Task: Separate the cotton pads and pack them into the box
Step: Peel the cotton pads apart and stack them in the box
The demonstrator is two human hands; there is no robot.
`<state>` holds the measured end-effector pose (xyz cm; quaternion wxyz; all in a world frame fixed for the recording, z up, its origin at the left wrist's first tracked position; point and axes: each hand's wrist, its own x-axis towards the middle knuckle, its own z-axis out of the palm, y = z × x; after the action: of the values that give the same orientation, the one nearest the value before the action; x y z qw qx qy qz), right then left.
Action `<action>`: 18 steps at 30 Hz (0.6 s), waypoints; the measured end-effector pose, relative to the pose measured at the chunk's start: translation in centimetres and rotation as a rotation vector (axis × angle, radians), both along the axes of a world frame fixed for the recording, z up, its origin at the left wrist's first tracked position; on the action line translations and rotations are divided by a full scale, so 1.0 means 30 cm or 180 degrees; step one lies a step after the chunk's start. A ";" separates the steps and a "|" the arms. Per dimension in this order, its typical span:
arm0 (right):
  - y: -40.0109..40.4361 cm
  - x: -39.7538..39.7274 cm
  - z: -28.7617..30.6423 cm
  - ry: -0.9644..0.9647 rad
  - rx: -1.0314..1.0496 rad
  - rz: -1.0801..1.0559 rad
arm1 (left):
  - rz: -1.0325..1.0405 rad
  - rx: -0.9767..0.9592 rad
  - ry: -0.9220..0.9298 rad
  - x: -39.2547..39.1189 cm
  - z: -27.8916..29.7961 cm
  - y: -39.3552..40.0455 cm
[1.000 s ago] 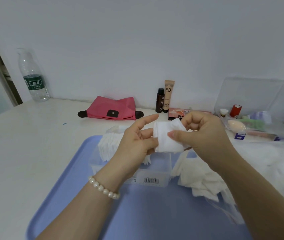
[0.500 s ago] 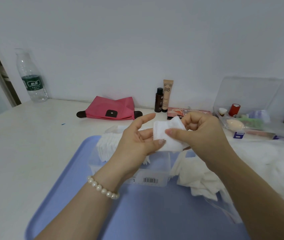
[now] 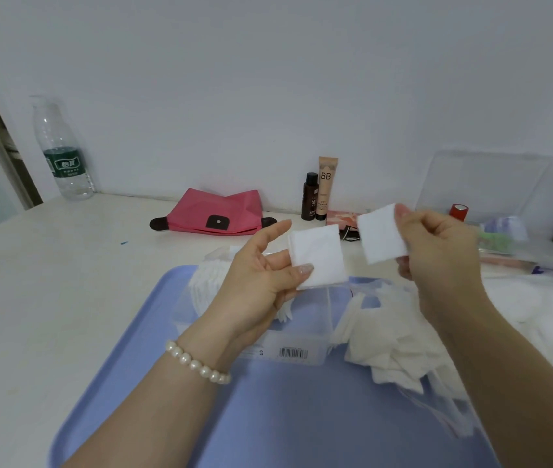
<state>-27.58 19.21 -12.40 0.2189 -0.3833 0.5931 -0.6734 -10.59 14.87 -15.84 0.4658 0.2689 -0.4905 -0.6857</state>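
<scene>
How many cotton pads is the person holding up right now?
2. One cotton pad is pinched in the left hand; the other pad is in the right hand. Each may hide more layers.

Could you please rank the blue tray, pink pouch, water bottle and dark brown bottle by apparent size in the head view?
1. blue tray, though nearest the camera.
2. pink pouch and water bottle: too alike to rank.
3. dark brown bottle.
</scene>
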 end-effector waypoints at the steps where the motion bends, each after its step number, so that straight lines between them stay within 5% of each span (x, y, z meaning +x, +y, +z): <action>1: 0.003 -0.005 0.007 -0.0271 -0.0141 0.0081 | 0.0040 0.0003 -0.0015 -0.001 -0.001 -0.002; 4: 0.018 0.021 0.026 -0.0889 -0.0290 0.0984 | 0.0111 0.0023 -0.0040 -0.002 -0.002 -0.002; 7: 0.022 0.073 0.010 -0.0743 -0.0066 0.1542 | 0.0111 0.0056 0.0021 -0.004 0.001 0.002; 18: 0.016 0.130 -0.054 0.0275 -0.0280 0.0727 | -0.0054 0.0045 -0.0052 -0.005 0.006 0.012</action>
<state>-23.69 19.69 -14.03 0.2514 -0.4861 0.5244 -0.6523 -10.76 15.22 -15.67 0.4540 0.2736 -0.4917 -0.6909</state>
